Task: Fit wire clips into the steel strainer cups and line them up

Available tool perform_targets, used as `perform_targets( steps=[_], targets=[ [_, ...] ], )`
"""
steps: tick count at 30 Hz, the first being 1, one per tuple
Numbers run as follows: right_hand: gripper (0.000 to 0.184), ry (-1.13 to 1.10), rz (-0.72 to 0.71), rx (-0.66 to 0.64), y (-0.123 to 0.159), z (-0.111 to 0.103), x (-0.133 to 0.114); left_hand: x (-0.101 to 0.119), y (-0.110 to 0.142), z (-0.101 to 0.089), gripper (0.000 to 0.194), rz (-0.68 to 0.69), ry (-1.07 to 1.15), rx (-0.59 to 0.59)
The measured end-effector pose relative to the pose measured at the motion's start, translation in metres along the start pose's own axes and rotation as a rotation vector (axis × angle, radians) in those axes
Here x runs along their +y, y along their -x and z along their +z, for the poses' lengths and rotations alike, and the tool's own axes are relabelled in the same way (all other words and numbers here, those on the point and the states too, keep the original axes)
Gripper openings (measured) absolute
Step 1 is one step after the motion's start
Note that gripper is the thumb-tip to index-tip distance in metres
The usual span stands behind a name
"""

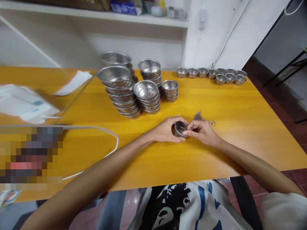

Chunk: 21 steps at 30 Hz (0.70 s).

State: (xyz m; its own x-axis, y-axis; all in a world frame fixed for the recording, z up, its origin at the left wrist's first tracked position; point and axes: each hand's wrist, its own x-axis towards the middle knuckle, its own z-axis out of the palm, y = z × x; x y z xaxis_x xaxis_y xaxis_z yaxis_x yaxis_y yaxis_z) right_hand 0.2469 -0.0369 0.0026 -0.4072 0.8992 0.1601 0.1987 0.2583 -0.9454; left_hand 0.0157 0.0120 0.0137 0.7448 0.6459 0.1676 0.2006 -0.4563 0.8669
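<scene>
In front of me, just above the table, my left hand curls around a small perforated metal cup, its opening tilted up and toward the right. My right hand is pinched at the cup's right rim, with the thumb reaching over the opening. Whether a small part sits between those right fingertips cannot be made out. Right behind the right hand lies a cluster of thin curved metal wire pieces, partly covered by it.
Tall stacks of larger perforated metal bowls stand left of centre, beside medium stacks and a short stack. Several small cups line the back right. A white cable crosses the left side near white paper.
</scene>
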Motion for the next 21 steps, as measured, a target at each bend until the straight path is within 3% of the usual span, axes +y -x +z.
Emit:
perform_targets(
  steps=[7, 11, 13, 16, 18, 21],
  targets=[
    [0.038, 0.024, 0.016, -0.026, 0.000, -0.002, 0.006, -0.007, 0.001, 0.002, 0.048, 0.004, -0.022, 0.025],
    [0.032, 0.055, -0.025, 0.149, -0.003, -0.005, 0.001, -0.009, 0.003, 0.007, 0.054, 0.098, -0.020, 0.151],
    [0.038, 0.019, 0.059, 0.171, -0.002, -0.006, -0.006, -0.010, 0.004, 0.011, 0.061, 0.209, -0.069, 0.232],
    [0.037, -0.064, 0.204, 0.041, -0.005, -0.010, -0.013, -0.011, 0.006, 0.016, 0.073, 0.313, -0.172, 0.316],
    [0.041, -0.096, 0.233, 0.043, -0.016, -0.023, -0.010, -0.012, 0.005, 0.018, 0.082, 0.268, -0.202, 0.364],
    [0.047, -0.121, 0.313, 0.286, -0.054, -0.062, 0.006, -0.017, 0.003, 0.018, 0.087, 0.145, -0.191, 0.449]
  ],
)
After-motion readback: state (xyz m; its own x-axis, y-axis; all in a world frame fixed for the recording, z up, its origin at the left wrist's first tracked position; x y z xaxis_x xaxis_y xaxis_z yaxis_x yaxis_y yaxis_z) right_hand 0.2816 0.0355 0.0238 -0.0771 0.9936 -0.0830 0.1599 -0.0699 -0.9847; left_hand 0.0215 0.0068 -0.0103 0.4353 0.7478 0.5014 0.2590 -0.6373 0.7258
